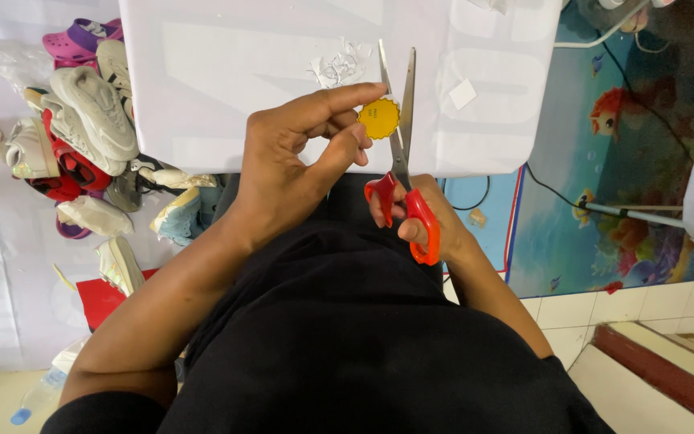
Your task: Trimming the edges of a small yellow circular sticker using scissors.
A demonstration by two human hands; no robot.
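Over the near edge of a smooth white table (202, 96), the left hand (299, 153) pinches a small round yellow paper disc (379, 118) with a scalloped rim between thumb and fingertips. Just beside it, the right hand (423, 217) grips red plastic-handled scissors (402, 161), fingers through the loops; the slim steel blades stand slightly parted, touching the disc's right edge. Curled white paper scraps (335, 68) lie on the table behind. Worn shoes (90, 120) heap on the floor, left.
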